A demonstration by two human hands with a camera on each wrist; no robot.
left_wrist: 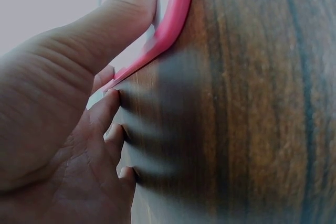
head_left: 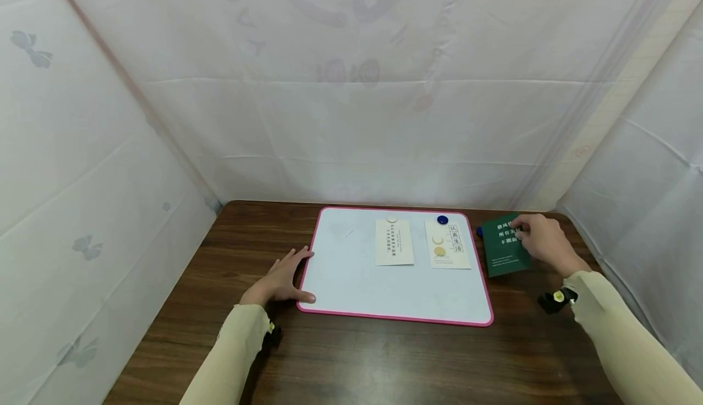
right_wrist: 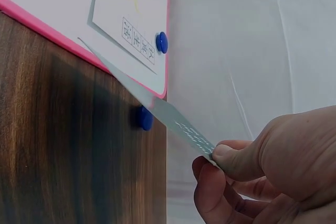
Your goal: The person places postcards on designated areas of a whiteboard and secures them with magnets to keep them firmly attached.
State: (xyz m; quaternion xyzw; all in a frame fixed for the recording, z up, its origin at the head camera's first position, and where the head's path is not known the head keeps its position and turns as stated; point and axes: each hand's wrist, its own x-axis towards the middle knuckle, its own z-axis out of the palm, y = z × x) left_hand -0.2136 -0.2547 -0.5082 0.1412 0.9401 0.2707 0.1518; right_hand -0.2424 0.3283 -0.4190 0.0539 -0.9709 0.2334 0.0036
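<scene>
A small whiteboard (head_left: 351, 289) with a pink rim lies on the brown table. My left hand (head_left: 280, 278) rests at its left edge, fingers spread and thumb over the front left corner; the left wrist view shows the thumb (left_wrist: 113, 22) lying across the pink rim. To the right of the board, my right hand (head_left: 544, 240) pinches a green card (head_left: 505, 252) with white print by its edge. In the right wrist view the card (right_wrist: 173, 119) is tilted up off the table, between thumb and fingers. A blue magnet (right_wrist: 144, 118) sits on the wood under it.
On the board are two cream cards, one (head_left: 394, 243) with dark print under a pale magnet (head_left: 391, 219), the other (head_left: 447, 245) with a yellow drawing under a blue magnet (head_left: 442, 219). White curtains (head_left: 351, 136) hang behind and beside the table (head_left: 417, 362).
</scene>
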